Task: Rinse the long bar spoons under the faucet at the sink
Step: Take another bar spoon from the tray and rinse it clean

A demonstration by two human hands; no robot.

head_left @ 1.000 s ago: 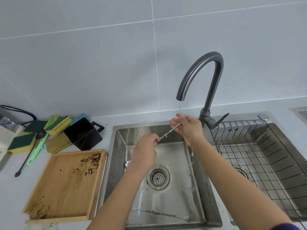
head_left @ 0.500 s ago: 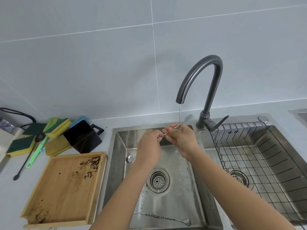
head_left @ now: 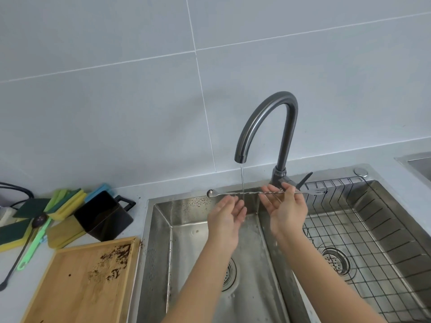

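One long twisted steel bar spoon lies level under the thin stream from the dark grey gooseneck faucet, pinched by the right hand. The left hand is spread open, empty, above the steel sink. No writing is legible.

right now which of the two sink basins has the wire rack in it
The right basin, beside the faucet base, holds the black wire rack. The left basin, under the running water, has none.

A gray counter is holding a steel sink. A wooden tray, a black cup, and yellow and green sponges are sitting on the counter, left of the sink.
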